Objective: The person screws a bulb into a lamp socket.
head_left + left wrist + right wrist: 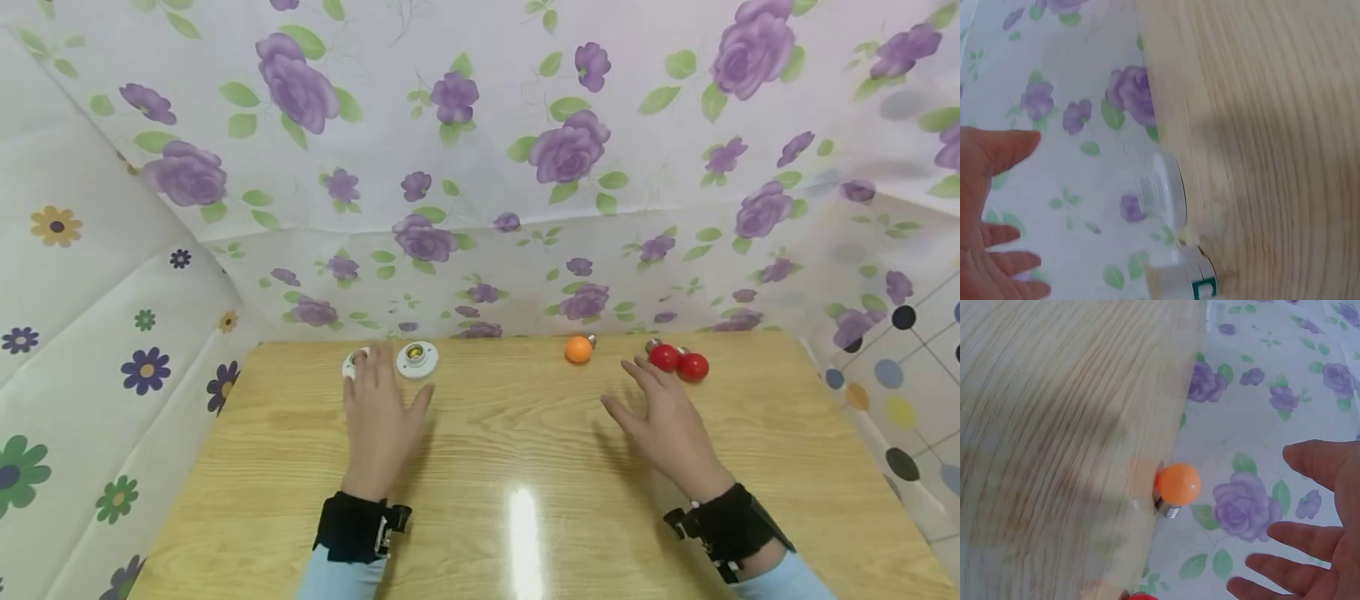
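Over the left part of the table, my left hand (378, 421) is held palm down with fingers spread and nothing in it. Its fingertips overlap one white round lamp socket (349, 363) in the head view, partly hiding it. A second white lamp socket (417, 359) sits just right of those fingers. My right hand (667, 425) hovers with straight, spread fingers, also holding nothing. Two red light bulbs (693, 367) lie side by side just beyond its fingertips. An orange light bulb (579, 349) lies farther left near the back edge; it shows in the right wrist view too (1180, 484).
The wooden table (495, 433) ends at a flowered cloth wall (480, 167) at the back. Patterned cloth also hangs at the left (97, 350) and the right (900, 375). Black camera straps (352, 527) circle both wrists.
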A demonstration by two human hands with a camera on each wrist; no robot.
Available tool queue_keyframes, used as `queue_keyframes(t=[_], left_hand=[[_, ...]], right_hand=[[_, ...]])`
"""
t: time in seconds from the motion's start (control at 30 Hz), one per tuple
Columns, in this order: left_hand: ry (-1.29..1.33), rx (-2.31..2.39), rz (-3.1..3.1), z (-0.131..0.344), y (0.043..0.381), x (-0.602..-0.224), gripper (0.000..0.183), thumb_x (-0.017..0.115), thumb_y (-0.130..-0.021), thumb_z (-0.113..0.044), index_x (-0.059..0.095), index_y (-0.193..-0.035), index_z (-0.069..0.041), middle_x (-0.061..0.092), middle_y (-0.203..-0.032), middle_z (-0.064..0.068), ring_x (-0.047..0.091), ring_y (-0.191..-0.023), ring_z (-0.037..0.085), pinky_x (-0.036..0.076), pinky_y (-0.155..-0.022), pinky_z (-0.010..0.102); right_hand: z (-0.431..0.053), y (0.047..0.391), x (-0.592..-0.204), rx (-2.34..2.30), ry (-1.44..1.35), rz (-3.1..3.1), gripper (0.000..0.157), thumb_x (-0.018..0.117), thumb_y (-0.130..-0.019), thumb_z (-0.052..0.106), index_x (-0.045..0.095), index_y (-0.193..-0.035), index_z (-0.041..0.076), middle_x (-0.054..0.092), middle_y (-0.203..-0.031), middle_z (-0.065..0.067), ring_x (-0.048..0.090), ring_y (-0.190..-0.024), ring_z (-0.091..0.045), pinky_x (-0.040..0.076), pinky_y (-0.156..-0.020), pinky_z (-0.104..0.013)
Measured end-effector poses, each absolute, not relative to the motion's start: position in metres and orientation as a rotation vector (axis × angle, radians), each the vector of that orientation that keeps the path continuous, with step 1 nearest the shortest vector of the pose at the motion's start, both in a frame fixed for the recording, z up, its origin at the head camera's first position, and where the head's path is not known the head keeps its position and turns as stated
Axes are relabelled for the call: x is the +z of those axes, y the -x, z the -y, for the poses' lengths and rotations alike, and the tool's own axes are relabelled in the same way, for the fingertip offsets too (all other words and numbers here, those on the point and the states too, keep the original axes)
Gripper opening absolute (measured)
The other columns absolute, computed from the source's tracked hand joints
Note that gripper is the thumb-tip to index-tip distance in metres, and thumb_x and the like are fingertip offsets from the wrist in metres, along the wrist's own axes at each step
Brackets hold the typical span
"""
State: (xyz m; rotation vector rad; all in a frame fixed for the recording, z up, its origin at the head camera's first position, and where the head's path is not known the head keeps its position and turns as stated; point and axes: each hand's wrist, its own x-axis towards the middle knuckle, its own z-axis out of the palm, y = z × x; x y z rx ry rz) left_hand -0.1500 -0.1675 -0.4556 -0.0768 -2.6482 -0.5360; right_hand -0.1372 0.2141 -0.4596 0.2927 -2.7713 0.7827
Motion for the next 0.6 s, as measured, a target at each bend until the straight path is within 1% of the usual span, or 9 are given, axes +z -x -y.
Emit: queue_keyframes(t=[0.07,0.17,0.3,0.37,0.53,0.6], left_hand=[[-0.013,-0.565,2.642,0.175,0.151,-0.456,0.094,0.066,-0.081,-0.052,0.017,-0.148,-0.008,0.018,-0.15,0.018,0.009,-0.136,0.037,0.011,-0.103,0.061],[-0.124,-0.586,2.653,0.187,0.153,-0.46,0.101,0.068,-0.078,-0.053,0.013,-0.148,-0.006,0.017,-0.149,0.023,0.009,-0.135,0.042,0.013,-0.102,0.061],[-0.247,-0.608,2.686,0.2,0.154,-0.466,0.107,0.069,-0.075,-0.056,0.012,-0.148,-0.003,0.017,-0.146,0.03,0.011,-0.131,0.049,0.017,-0.101,0.062],[-0.293,-0.625,2.697,0.205,0.154,-0.469,0.109,0.07,-0.074,-0.057,0.012,-0.147,-0.001,0.018,-0.144,0.032,0.013,-0.13,0.051,0.019,-0.1,0.062],[-0.365,-0.704,2.719,0.213,0.155,-0.48,0.109,0.073,-0.073,-0.053,0.015,-0.143,0.007,0.027,-0.138,0.034,0.03,-0.124,0.049,0.03,-0.097,0.057],[-0.395,-0.747,2.732,0.214,0.157,-0.483,0.107,0.073,-0.073,-0.051,0.017,-0.142,0.008,0.033,-0.134,0.033,0.037,-0.119,0.046,0.035,-0.093,0.055]], right_hand=[[-0.215,0.137,-0.459,0.786,-0.283,2.789,0.066,0.056,-0.087,0.055,0.049,-0.133,0.009,0.043,-0.136,-0.016,0.04,-0.123,-0.034,0.036,-0.094,-0.053],[-0.217,0.136,-0.459,0.781,-0.273,2.814,0.061,0.057,-0.087,0.053,0.052,-0.129,0.008,0.049,-0.13,-0.015,0.045,-0.118,-0.034,0.039,-0.091,-0.052],[-0.219,0.137,-0.46,0.766,-0.274,2.829,0.057,0.058,-0.088,0.051,0.056,-0.125,0.008,0.053,-0.127,-0.014,0.047,-0.116,-0.033,0.04,-0.09,-0.051],[-0.22,0.138,-0.46,0.758,-0.284,2.83,0.055,0.057,-0.088,0.05,0.058,-0.123,0.007,0.054,-0.126,-0.014,0.048,-0.116,-0.033,0.04,-0.09,-0.051],[-0.222,0.138,-0.462,0.746,-0.279,2.85,0.052,0.06,-0.088,0.048,0.06,-0.12,0.007,0.054,-0.125,-0.014,0.048,-0.115,-0.033,0.041,-0.089,-0.051],[-0.222,0.138,-0.463,0.743,-0.275,2.86,0.051,0.06,-0.088,0.047,0.06,-0.12,0.007,0.054,-0.125,-0.015,0.048,-0.115,-0.033,0.041,-0.089,-0.051]])
